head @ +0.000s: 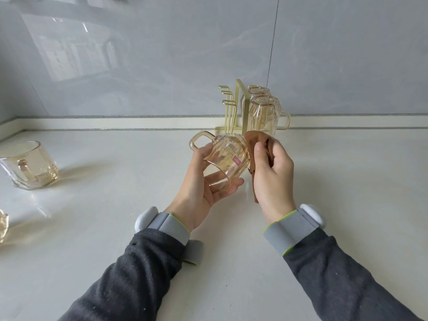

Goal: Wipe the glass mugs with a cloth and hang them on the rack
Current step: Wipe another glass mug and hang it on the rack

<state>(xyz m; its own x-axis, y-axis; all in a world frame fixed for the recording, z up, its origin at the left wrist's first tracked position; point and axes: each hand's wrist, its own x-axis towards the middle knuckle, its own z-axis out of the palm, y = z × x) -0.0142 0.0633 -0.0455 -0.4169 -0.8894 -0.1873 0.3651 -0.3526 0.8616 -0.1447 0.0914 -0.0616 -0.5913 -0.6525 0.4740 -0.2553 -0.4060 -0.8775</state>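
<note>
The left hand (206, 181) held the amber glass mug (225, 158) tilted above the tabletop (347, 181), fingers closed around it; the right hand (271, 172) pressed the brown cloth (254, 144) against its right side; the gold wire rack (234, 107) stood just behind.

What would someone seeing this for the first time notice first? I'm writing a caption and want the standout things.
At centre, the left hand holds an amber glass mug tipped on its side while the right hand presses a brown cloth against it. Just behind, a gold rack by the wall carries two mugs hung upside down. Another mug stands upright on the counter at far left.
</note>
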